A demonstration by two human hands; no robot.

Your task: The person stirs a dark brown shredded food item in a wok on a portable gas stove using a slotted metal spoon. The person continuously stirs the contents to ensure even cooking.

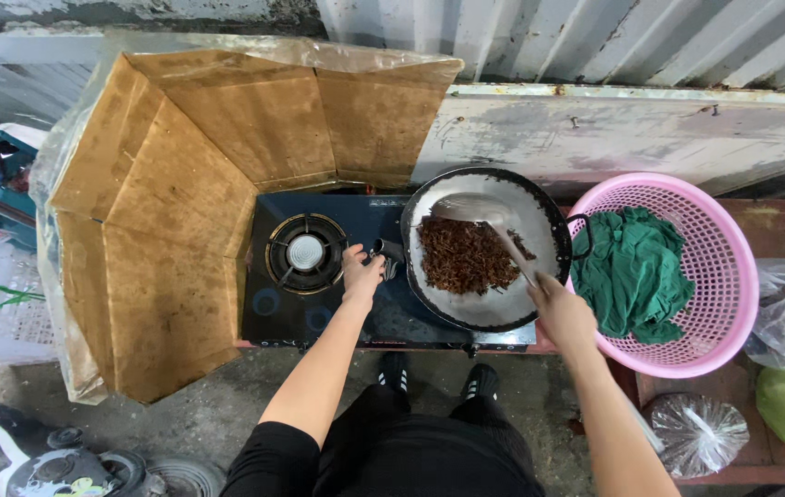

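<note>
Wok (503, 308) sits on the stove's right side, looks heavy; left hand (360, 273) clenches its handle (387, 250), right hand (562, 313) grips the spatula (489, 221) over loose, crumbly brown shreds (464, 256).

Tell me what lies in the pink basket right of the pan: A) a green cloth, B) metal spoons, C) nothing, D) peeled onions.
A: a crumpled green cloth fills the middle of the pink basket, beside the pan that the right hand is stirring.
</note>
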